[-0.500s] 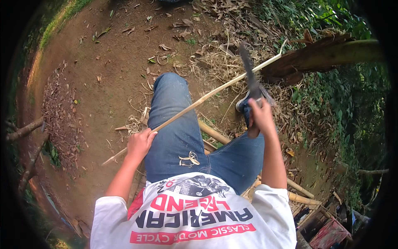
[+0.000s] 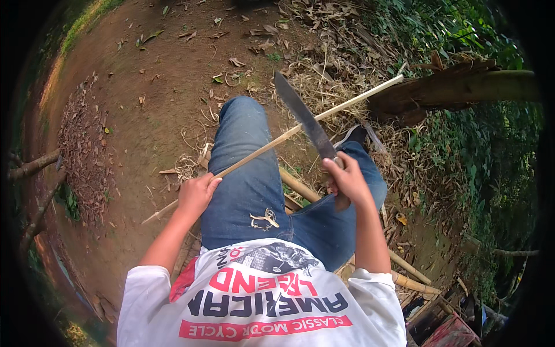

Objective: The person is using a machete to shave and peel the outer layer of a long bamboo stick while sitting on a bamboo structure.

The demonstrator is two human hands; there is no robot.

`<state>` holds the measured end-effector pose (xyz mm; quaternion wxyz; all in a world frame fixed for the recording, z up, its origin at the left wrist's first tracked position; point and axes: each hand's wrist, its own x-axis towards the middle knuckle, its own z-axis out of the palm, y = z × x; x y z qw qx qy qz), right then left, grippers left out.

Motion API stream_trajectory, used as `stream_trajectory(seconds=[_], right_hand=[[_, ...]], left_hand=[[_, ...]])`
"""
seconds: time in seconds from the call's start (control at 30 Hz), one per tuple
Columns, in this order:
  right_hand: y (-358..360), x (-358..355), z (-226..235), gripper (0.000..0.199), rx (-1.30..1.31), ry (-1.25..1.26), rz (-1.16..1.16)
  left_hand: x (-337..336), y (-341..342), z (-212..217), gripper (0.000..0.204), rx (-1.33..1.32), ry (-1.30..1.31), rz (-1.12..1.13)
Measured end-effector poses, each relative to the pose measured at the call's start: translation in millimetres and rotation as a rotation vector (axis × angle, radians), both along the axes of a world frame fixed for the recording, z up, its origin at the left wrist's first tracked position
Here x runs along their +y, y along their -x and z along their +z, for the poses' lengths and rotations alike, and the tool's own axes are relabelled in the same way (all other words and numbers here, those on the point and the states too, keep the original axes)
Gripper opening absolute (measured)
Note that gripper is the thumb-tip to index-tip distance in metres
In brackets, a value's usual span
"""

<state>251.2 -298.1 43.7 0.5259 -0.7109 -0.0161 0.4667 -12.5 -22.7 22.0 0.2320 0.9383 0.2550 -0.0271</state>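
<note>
A long, thin pale strip of split bamboo (image 2: 263, 149) slants across my thighs, from low on the left up to the far right. My left hand (image 2: 196, 195) is closed around it near its lower end, beside my left thigh. In my right hand (image 2: 348, 180) is a machete (image 2: 308, 123), its handle gripped above my right thigh. The dark blade points up and to the left and crosses the strip around mid-length. Whether the edge touches the strip I cannot tell. A curled pale shaving (image 2: 265, 218) lies on my jeans (image 2: 240, 165).
Bamboo poles (image 2: 299, 185) run beneath my legs. A thick brown-green trunk (image 2: 462, 87) lies at the far right by the strip's tip. Dry leaves and shavings (image 2: 341, 63) litter the dirt ahead. Branches (image 2: 36, 166) stick out at the left, and green plants (image 2: 468, 147) grow at the right.
The machete has moved left and toward me along the strip, its blade now tilted further left. My right leg has shifted outward. My left hand keeps its hold in nearly the same place.
</note>
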Motion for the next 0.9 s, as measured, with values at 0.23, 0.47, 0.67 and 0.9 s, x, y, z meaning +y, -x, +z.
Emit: stream_trajectory(seconds=[0.23,0.47,0.67,0.9], right_hand=[[-76.7,-18.4,-4.1,0.026,-0.396,0.224,-0.258],[-86.8,-16.1,-27.9,0.01,-0.5,0.429,-0.199],[-106.0,-54.5,-11.1,0.011,-0.326,0.401,-0.195],[-85.2,-36.2,-19.1,0.008,-0.393,0.419,-0.045]], left_hand=[[-0.4,-1.8,1.1,0.036,0.034,-0.042,-0.025],[-1.1,-1.2,5.7,0.035,0.029,-0.149,-0.051],[0.5,-1.7,3.0,0.036,0.01,-0.112,-0.065],[-0.4,-6.1,2.7,0.038,0.031,-0.074,-0.045]])
